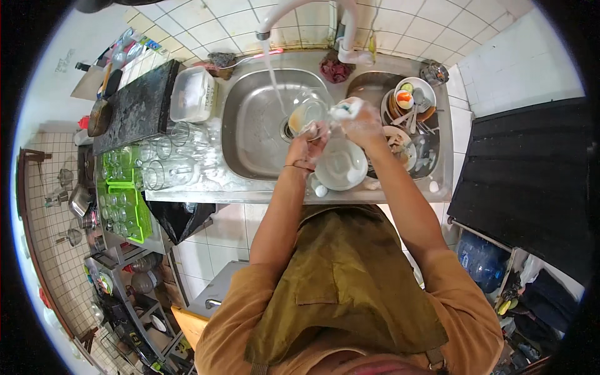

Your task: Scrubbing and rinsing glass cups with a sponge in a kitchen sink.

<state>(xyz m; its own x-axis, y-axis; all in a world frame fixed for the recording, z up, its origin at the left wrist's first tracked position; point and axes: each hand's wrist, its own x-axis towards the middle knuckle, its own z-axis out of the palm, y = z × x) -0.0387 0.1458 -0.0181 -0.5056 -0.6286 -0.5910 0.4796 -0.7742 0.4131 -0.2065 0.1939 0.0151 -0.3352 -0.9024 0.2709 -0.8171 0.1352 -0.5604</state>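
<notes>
My left hand (310, 144) grips a clear glass vessel (313, 108), tilted over the right side of the left sink basin (251, 136). Close beside it, my right hand (364, 125) is closed on a sponge (346, 109) thick with white suds. Below both hands sits a pale bowl (338, 161) with foam inside. A stream of water (274, 72) runs from the white faucet (297, 8) into the left basin, left of the glass vessel. Motion blurs my right hand, and suds hide most of the sponge.
Used plates (398, 138), bowls and cutlery (412, 117) crowd the right basin. Several drinking glasses (171, 173) stand or lie on the left drainboard. A plastic tub (192, 96) and a dark board (140, 103) are behind them. Green crates (129, 213) hold small glasses.
</notes>
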